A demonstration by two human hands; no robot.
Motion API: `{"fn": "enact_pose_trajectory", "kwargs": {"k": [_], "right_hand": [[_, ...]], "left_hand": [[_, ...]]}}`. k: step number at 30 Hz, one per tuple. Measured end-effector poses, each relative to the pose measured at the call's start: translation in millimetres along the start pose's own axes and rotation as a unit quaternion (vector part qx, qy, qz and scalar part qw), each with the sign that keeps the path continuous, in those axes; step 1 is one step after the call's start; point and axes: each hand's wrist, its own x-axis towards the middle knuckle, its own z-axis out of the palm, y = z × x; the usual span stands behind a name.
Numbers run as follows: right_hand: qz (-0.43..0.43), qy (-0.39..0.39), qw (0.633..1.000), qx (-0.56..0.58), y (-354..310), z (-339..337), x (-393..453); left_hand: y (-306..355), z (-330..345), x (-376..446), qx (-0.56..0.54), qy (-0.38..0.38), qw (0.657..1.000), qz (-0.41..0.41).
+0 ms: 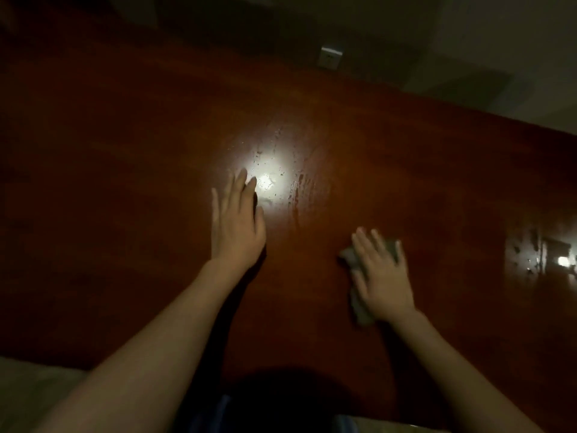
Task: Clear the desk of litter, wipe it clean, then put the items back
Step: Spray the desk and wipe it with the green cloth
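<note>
Right hand: we are pressing our right hand (382,276) flat, fingers straight, onto the cloth (359,304).
Cloth: the grey rag is lying on the desk (125,182) at about four o'clock from centre, mostly under the palm.
Left hand: our left hand (237,223) is resting open, fingers extended, at ten o'clock from the cloth.
Desk: droplets are glistening around a light reflection (265,181) at one o'clock from the left fingertips.
Wall socket: a socket (330,57) is sitting beyond the far edge, at twelve o'clock.

Dim indoor room, likely office or home study, broad polished red-brown wooden desk (125,182) filling view, lamp glare with wet streaks (265,179) near centre, white wall socket (330,57) at 12 o'clock, pale wall (515,32) at 1 o'clock
</note>
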Motion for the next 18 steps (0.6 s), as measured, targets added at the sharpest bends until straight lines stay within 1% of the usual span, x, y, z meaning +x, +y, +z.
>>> {"fn": "enact_pose_trajectory", "kwargs": {"k": [3,4,5,6,7,9,11,13,16,18], "right_hand": [[0.177,0.037,0.983,0.039,-1.0,-13.6,41.3],[0.214,0.047,0.975,0.049,-8.8,-17.2,56.6],[0.231,0.053,0.970,0.060,-19.6,-21.6,70.4],[0.225,0.052,0.971,0.064,-31.9,-24.0,80.8],[0.199,0.046,0.977,0.057,-45.9,-24.5,85.6],[0.119,0.027,0.992,0.036,-75.4,-18.6,81.4],[0.046,0.020,0.999,0.014,-105.7,-3.7,55.0],[-0.015,0.025,1.000,0.005,-128.0,11.2,11.2],[-0.090,0.002,0.996,0.007,-123.0,34.2,-61.0],[-0.099,-0.008,0.995,0.000,-99.2,42.8,-96.7]], "left_hand": [[-7.8,9.8,-53.8,0.013,-0.028,0.999,-0.006],[-10.6,13.6,-67.8,0.021,-0.039,0.999,-0.007],[-12.9,16.5,-79.8,0.028,-0.048,0.998,-0.009],[-14.6,17.9,-89.3,0.032,-0.053,0.998,-0.010],[-16.6,18.3,-97.8,0.036,-0.054,0.998,-0.010],[-21.2,15.9,-108.8,0.046,-0.050,0.998,-0.011],[-29.4,13.6,-117.9,0.062,-0.046,0.997,-0.015],[-38.7,13.8,-125.6,0.084,-0.053,0.995,-0.017],[-49.4,18.1,-135.7,0.118,-0.071,0.990,0.005],[-52.0,19.9,-139.5,0.127,-0.064,0.990,0.012]]}}
